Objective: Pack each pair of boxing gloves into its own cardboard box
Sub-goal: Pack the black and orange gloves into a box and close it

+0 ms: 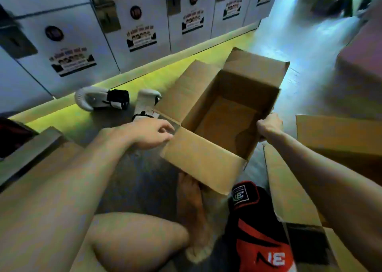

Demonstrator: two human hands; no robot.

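Forearms filled the near frame. Right hand [269,126] was clenched on the right wall of the open cardboard box [225,114], at its near corner, fingers wrapped over the rim. Left hand [152,133] sat loose at the box's near-left corner, fingers half curled and touching or just off the near flap [198,158]; it held nothing that could be seen.

Box was upright on the floor, all flaps out, nothing visible inside. White glove pair lay on the floor left of the box: one glove [146,103] just beside the left flap, the other glove [99,98] further left by the locker [62,50] plinth. Neither was touched.

Step judged: box opened and steadied, loading not started. Next move probably needs the left hand to reach past the flap for the nearer glove while the right keeps the box square.
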